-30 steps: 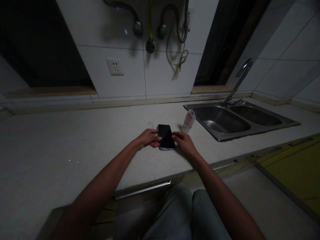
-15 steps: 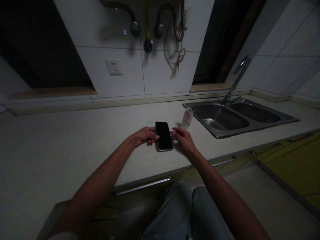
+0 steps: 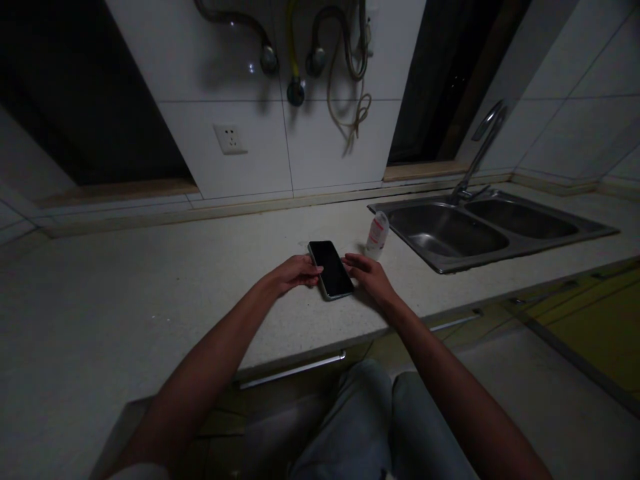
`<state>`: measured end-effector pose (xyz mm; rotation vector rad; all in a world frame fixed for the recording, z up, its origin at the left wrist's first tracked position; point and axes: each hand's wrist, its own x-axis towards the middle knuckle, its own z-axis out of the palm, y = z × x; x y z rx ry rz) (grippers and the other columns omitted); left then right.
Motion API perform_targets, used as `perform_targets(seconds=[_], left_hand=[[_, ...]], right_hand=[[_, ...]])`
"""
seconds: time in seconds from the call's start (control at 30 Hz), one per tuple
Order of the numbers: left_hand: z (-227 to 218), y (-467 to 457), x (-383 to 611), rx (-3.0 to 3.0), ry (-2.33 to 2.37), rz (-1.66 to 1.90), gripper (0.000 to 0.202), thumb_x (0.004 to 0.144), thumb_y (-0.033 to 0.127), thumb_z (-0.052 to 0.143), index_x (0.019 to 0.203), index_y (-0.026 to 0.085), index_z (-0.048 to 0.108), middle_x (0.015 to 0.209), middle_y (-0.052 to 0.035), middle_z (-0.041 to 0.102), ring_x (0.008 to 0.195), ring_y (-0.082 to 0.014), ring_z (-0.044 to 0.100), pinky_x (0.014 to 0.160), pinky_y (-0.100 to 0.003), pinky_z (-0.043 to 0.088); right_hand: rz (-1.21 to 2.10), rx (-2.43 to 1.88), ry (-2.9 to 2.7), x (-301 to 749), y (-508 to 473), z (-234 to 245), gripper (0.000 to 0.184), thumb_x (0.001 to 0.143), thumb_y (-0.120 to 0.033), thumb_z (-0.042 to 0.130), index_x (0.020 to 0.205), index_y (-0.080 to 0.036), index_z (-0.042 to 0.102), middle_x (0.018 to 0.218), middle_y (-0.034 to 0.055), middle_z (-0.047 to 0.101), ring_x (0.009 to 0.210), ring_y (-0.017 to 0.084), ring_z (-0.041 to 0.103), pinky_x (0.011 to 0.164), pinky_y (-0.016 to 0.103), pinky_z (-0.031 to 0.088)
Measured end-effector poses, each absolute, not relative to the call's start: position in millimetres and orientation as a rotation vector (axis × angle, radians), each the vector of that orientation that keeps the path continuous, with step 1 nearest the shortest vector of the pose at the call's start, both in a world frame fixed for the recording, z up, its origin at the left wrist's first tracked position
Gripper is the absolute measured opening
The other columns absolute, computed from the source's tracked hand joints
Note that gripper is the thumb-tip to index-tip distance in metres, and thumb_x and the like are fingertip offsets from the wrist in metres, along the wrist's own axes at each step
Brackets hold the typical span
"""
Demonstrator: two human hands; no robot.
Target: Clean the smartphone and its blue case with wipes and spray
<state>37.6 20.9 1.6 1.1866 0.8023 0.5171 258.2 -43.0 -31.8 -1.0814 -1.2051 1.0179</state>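
A smartphone [image 3: 331,268] with a black, unlit screen and a pale edge is over the countertop, its top end tilted toward the left. My left hand [image 3: 296,272] grips its left side, thumb on the screen's edge and the other fingers partly hidden beneath. At the phone's right edge is my right hand [image 3: 367,275], its fingers loosely stretched and apart, the tips close to or touching that edge. Just beyond my right hand stands a translucent bottle [image 3: 377,235] with pink print on its label.
The pale countertop [image 3: 225,247] runs along a tiled wall with a socket [image 3: 230,139], hoses and valves [image 3: 296,91]. A double steel sink [image 3: 450,230] with a tap [image 3: 475,157] is at the right. A drawer handle [image 3: 293,371] sits below the counter's front edge.
The phone has turned anticlockwise, its lower end swinging right, and its left side edge shows more. My left hand has moved slightly right with it. The view has shifted a little.
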Motion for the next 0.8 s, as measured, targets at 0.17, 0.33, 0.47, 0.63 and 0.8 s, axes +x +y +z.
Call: perform_targets(seconds=[0.17,0.33,0.47,0.63,0.8], left_hand=[[-1.5,16.1,46.0,1.123,0.638,0.733,0.046,0.061,0.031,0.09,0.093,0.009,0.065,0.085,-0.0086,0.069,0.071,-0.0141,0.065,0.071,-0.027,0.053],[-2.3,12.8,48.9,1.049,0.716,0.773,0.045,0.068,0.029,0.086,0.103,0.009,0.066,0.106,-0.0156,0.07,0.093,-0.0244,0.068,0.086,-0.042,0.055],[-1.2,9.9,49.9,1.047,0.806,0.776,0.031,0.074,0.025,0.08,0.098,0.01,0.068,0.1,-0.0136,0.071,0.087,-0.0222,0.069,0.084,-0.042,0.056],[0.3,2.5,60.0,1.022,0.899,0.821,0.018,0.076,0.016,0.075,0.091,0.011,0.067,0.088,-0.009,0.071,0.078,-0.0188,0.069,0.081,-0.042,0.058],[-0.2,-1.9,67.9,0.987,0.975,0.909,0.011,0.076,0.01,0.07,0.085,0.012,0.064,0.083,-0.0068,0.07,0.076,-0.0175,0.068,0.079,-0.041,0.058]], right_hand=[[1.011,-1.003,-1.23,256.2,-48.9,-22.6,0.054,0.072,-0.033,0.072,0.124,-0.024,0.062,0.138,0.0116,0.061,0.119,0.027,0.061,0.098,0.047,0.05],[1.068,-1.0,-1.238,251.8,-54.1,-18.6,0.058,0.069,-0.031,0.074,0.125,-0.025,0.059,0.146,0.0119,0.053,0.116,0.026,0.062,0.097,0.045,0.051],[1.118,-1.033,-1.206,249.3,-52.9,-22.8,0.067,0.065,-0.032,0.077,0.128,-0.025,0.055,0.147,0.0136,0.051,0.101,0.024,0.069,0.092,0.046,0.054],[1.114,-1.082,-1.188,246.3,-51.4,-27.6,0.081,0.063,-0.036,0.081,0.135,-0.024,0.048,0.139,0.0162,0.055,0.1,0.025,0.068,0.089,0.046,0.055],[1.047,-1.118,-1.377,243.2,-53.9,-28.6,0.082,0.067,-0.038,0.08,0.139,-0.021,0.044,0.111,0.0115,0.069,0.095,0.025,0.067,0.085,0.045,0.055]])
